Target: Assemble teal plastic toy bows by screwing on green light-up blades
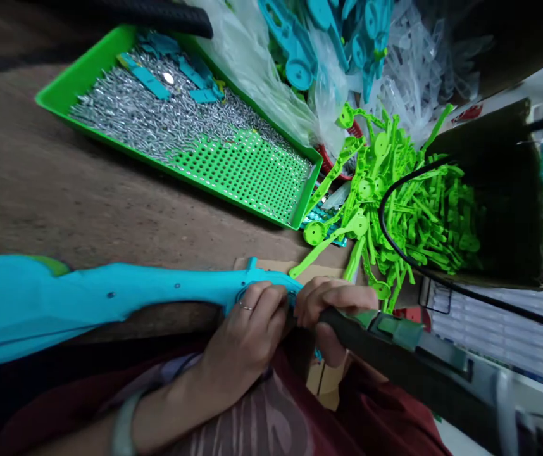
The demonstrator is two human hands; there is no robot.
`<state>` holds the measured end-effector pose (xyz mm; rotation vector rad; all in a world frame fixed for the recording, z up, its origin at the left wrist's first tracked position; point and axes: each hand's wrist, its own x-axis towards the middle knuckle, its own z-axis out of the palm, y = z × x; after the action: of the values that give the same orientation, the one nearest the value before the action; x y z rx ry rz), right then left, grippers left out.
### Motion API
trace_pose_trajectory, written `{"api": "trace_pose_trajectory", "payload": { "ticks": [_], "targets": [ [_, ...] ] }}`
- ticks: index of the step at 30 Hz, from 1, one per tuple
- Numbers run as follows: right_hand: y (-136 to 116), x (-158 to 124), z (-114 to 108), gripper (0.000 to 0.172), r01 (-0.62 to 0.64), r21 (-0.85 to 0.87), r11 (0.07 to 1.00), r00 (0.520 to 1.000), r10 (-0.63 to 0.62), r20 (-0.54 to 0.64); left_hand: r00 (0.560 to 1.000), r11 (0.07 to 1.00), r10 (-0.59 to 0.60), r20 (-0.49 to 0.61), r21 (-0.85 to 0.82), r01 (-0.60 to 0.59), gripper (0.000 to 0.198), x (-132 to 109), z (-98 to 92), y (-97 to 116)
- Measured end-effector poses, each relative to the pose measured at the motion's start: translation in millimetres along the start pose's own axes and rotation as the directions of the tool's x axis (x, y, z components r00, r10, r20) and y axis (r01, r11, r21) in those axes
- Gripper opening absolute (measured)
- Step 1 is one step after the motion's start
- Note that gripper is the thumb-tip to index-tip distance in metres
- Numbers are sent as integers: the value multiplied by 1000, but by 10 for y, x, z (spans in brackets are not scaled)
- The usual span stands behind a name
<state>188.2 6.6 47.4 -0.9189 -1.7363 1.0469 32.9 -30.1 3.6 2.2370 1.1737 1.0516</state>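
A long blue plastic part (157, 288) with small screws in it runs from the left edge to the middle. At its right end my left hand (252, 329) has its fingers curled round it; a ring and a bracelet show on this hand and wrist. Close beside it, my right hand (333, 304) is wrapped round the front end of a dark, tube-shaped tool (395, 354), which extends to the lower right. The tool's tip is hidden among the fingers, near the end of the blue part.
Beyond the hands lies a green tray (247, 180) of small metal screws with a few blue pieces on them. Bright green parts (395, 209) spill from a cardboard box (504, 209) at the right. A black cable (385, 221) loops across them. Plastic bags and blue parts (300, 69) are behind.
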Motion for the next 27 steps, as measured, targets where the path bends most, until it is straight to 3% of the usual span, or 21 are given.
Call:
{"api": "trace_pose_trajectory", "payload": {
  "ticks": [2, 4, 6, 8, 9, 12, 16, 22, 27],
  "targets": [
    [-14, 128, -32, 34, 132, 74, 989, 990, -134, 32, 1000, 1000, 18, 0, 17, -18, 26, -9, 7, 7],
    [-24, 372, -87, 32, 131, 82, 988, 990, -134, 35, 999, 996, 35, 4, 88, -36, 27, 2, 32, 36],
    [33, 726, -142, 28, 133, 52, 990, 988, -128, -91, 998, 985, 53, 20, 166, -56, 25, 35, 75, 82],
    [205, 1122, -166, 28, 225, 4, 974, 908, -208, -365, 991, 972, 104, 78, 202, -118, 27, 80, 126, 125],
    [330, 1305, -162, 29, 232, -17, 973, 874, -216, -435, 984, 965, 133, 120, 210, -156, 30, 101, 150, 140],
    [739, 1656, -117, 39, 132, -65, 989, 875, -147, -461, 965, 951, 172, 200, 221, -215, 32, 138, 199, 143],
    [1003, 1659, -99, 43, 51, -102, 993, 894, -91, -439, 964, 954, 175, 198, 210, -216, 33, 133, 197, 113],
    [1005, 1587, -107, 45, 13, -85, 996, 908, -47, -415, 963, 955, 177, 202, 201, -218, 36, 114, 181, 110],
    [855, 1688, -60, 35, 123, 11, 992, 881, -104, -462, 975, 971, 134, 175, 171, -165, 37, 106, 207, 123]
  ]
}}
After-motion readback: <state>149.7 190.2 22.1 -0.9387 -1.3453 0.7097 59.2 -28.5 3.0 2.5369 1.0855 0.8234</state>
